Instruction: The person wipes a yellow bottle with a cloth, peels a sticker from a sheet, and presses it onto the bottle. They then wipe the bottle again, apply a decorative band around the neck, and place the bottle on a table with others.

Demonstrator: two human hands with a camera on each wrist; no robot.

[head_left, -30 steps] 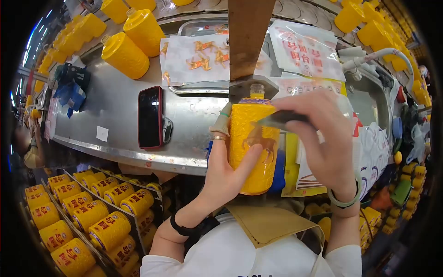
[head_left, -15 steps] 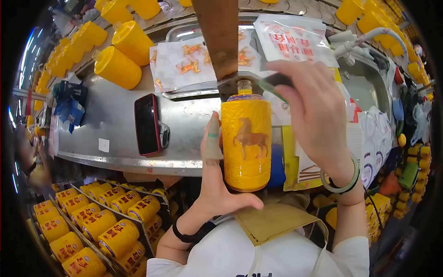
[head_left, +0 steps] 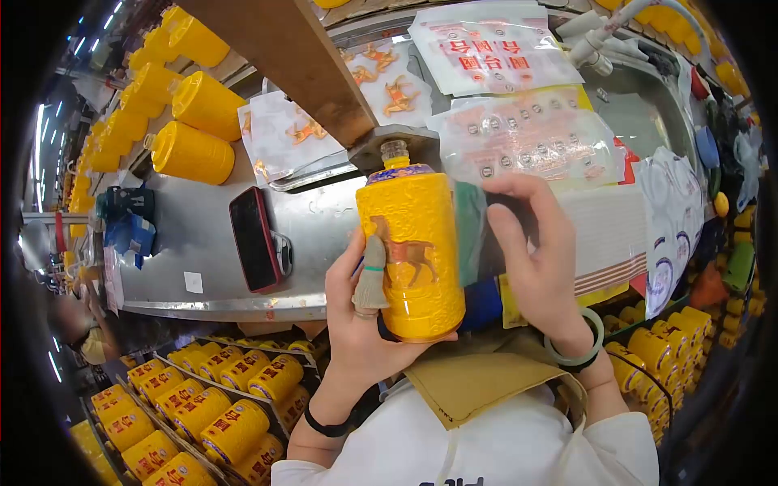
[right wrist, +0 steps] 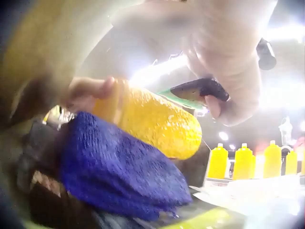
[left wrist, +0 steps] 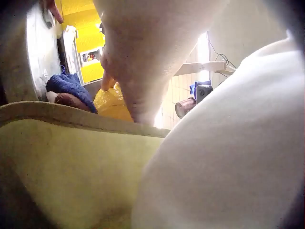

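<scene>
My left hand point(head_left: 361, 340) grips a yellow embossed bottle point(head_left: 429, 304) at its lower left side and base. A finger in a pale cot with a green band lies against the bottle's front. The bottle's brown horse decal point(head_left: 413, 253) faces me, partly covered by that finger. Its clear glass neck stands at a metal bracket point(head_left: 397, 134) on a brown post. At the bottle's right side, my right hand point(head_left: 539, 263) pinches a flat dark scraper with a green blade point(head_left: 468, 227). In the left wrist view, the forearm and clothing hide most of the work.
A phone point(head_left: 253, 239) lies on the metal counter point(head_left: 194, 235). Sheets with orange horse decals point(head_left: 288, 134) and printed plastic sheets point(head_left: 527, 134) lie behind the bottle. A blue cloth point(right wrist: 119, 167) is below it. Crates of yellow bottles point(head_left: 235, 429) stand lower left; a sink point(head_left: 648, 105) is at right.
The scraper rose from the horse decal toward the neck, then came down to the bottle's right side. The bottle has turned, shifting the decal left, and the left hand's cotted finger has moved onto its front.
</scene>
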